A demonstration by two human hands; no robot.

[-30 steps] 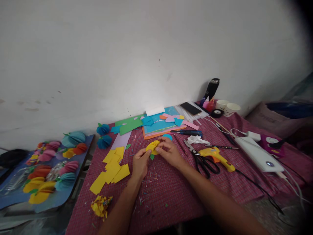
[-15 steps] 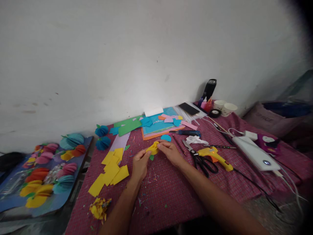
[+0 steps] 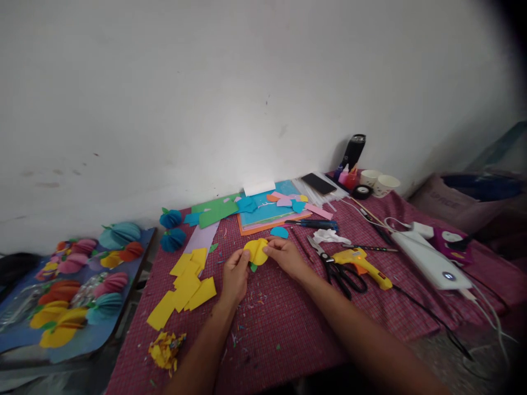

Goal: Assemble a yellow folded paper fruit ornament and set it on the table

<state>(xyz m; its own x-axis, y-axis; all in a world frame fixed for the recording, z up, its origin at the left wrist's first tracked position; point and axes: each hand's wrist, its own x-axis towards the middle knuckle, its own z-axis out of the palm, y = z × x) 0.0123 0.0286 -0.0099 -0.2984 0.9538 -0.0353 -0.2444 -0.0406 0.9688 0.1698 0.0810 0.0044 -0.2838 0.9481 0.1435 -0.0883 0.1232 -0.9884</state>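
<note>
While the left hand and right hand pinch the yellow paper circles between them, I note scissors just beyond the right hand.

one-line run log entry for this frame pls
left hand: holds round yellow folded-paper piece | right hand: pinches same piece | nearby: cut yellow paper squares, black-handled scissors, yellow glue gun

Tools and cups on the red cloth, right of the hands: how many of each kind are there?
Scissors: 1
Glue gun: 1
Paper cups: 2
Tape roll: 1
Phone: 1
Total: 6
</note>
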